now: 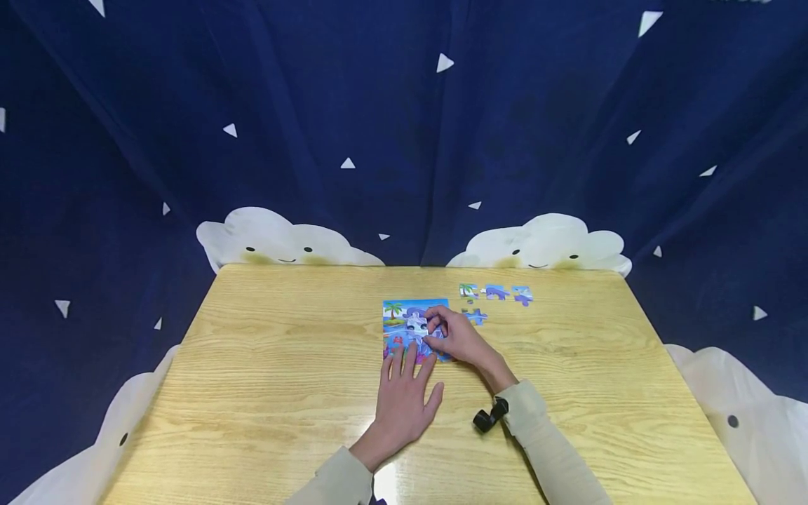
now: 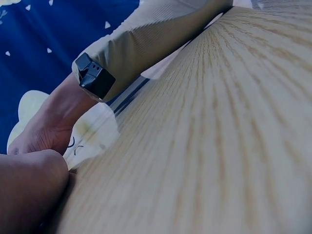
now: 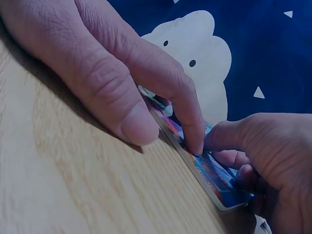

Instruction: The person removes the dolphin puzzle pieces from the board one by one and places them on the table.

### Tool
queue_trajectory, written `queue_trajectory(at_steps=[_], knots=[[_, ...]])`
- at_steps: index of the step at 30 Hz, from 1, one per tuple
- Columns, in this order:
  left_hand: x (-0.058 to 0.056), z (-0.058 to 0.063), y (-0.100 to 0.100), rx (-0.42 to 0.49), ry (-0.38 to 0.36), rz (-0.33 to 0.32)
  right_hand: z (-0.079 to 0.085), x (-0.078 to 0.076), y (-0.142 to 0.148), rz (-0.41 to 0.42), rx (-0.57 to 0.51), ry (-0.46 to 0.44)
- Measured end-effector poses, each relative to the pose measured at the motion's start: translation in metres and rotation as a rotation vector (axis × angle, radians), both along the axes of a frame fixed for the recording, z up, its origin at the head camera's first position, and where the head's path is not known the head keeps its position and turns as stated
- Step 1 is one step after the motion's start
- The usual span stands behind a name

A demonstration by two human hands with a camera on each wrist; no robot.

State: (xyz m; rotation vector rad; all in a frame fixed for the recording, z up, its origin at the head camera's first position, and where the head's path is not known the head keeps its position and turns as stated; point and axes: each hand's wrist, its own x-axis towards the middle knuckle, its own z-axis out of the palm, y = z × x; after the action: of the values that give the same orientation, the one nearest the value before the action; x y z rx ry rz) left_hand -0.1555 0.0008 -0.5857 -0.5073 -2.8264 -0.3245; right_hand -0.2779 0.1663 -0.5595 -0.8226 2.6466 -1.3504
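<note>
A colourful jigsaw puzzle [image 1: 394,322] with a palm tree and a purple-hatted figure lies on the wooden table. My left hand [image 1: 404,407] is spread flat, palm down, its fingertips resting on the puzzle's near edge. From the right, my right hand [image 1: 463,340] reaches over the puzzle, thumb and fingers curled in a pinch around a piece at its right side. The right wrist view shows the right hand's [image 3: 278,165] bent fingers down at the puzzle's surface, beside the left hand's [image 3: 105,73] fingers. The pinched piece is mostly hidden by the fingers.
Several loose puzzle pieces, among them a palm-tree piece [image 1: 468,290] and a purple one [image 1: 496,292], lie beyond the right hand. A black wrist camera [image 1: 490,415] sits on the right cuff. Dark blue cloth [image 1: 404,140] hangs behind the table [image 1: 265,379].
</note>
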Motion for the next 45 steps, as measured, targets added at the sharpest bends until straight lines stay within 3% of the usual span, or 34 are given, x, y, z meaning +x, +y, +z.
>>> queue_trajectory(at_steps=[10,17,30,45], knots=[[0.0,-0.001,0.0,0.003,-0.001,0.001,-0.002,0.0,-0.001,-0.044,0.031,-0.026],[-0.001,0.0,0.0,0.02,-0.003,0.003,-0.004,-0.001,0.001,-0.078,0.052,0.036],[-0.001,-0.001,0.0,0.04,0.016,-0.009,-0.006,-0.007,0.015,-0.019,-0.05,0.103],[-0.001,-0.002,-0.001,0.033,-0.011,0.008,0.012,-0.001,0.036,-0.075,-0.053,0.066]])
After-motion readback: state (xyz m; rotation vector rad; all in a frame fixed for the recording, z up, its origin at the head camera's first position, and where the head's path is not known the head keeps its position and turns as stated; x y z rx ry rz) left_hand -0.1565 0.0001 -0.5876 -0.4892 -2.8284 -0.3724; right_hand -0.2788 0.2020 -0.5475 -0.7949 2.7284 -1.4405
